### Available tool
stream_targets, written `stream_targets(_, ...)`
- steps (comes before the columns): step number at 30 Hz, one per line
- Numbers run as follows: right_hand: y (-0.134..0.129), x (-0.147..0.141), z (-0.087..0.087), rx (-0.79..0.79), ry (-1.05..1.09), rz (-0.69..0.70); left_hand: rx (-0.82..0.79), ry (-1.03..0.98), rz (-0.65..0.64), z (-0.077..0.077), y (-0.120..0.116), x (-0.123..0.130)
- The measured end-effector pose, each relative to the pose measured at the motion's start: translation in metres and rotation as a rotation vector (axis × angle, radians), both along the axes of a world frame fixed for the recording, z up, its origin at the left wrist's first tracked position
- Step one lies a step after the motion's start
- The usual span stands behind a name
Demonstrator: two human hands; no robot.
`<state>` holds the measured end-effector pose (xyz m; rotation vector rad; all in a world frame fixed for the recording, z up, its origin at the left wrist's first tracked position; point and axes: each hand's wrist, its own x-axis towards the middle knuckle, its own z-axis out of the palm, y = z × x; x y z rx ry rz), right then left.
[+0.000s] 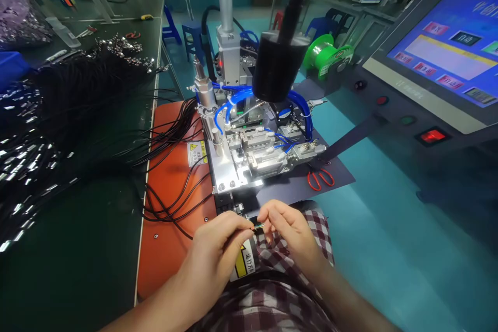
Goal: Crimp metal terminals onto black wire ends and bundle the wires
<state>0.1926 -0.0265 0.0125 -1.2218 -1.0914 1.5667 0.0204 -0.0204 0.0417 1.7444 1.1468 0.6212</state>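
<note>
Between finger and thumb, my left hand (pixel 223 238) pinches the end of a black cable, where thin coloured wires (pixel 258 226) stick out to the right. Close beside it, my right hand (pixel 286 225) has its fingers curled at the tips of these wires; whether it grips them is too small to tell. Both hands are just in front of a metal machine (pixel 268 158) with blue air tubes. More black cables (pixel 171 212) run over the orange base plate (pixel 171 264) left of the machine.
A large heap of black cables with shiny ends (pixel 97 78) covers the dark table (pixel 97 270) at left. Red-handled scissors (pixel 320 180) lie right of the machine. A control screen (pixel 447 46) stands at right, a green wire spool (pixel 324 56) behind. A black lamp (pixel 278 67) hangs overhead.
</note>
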Motion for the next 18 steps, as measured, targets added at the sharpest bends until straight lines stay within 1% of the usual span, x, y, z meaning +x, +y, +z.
stream_targets(2, 0.003, -0.001, -0.002, -0.034, 0.075, 0.014, -0.121, -0.078, 0.064, -0.002, 0.001, -0.001)
stream_targets(5, 0.005, -0.005, -0.005, -0.035, 0.159, 0.036, -0.268, -0.157, 0.098, -0.002, 0.003, -0.001)
stream_targets(12, 0.005, -0.013, -0.013, -0.017, 0.233, 0.013, -0.414, -0.252, 0.134, -0.002, 0.005, -0.002)
stream_targets(18, 0.005, -0.021, -0.020, 0.010, 0.260, -0.032, -0.579, -0.333, 0.174, -0.003, 0.005, -0.003)
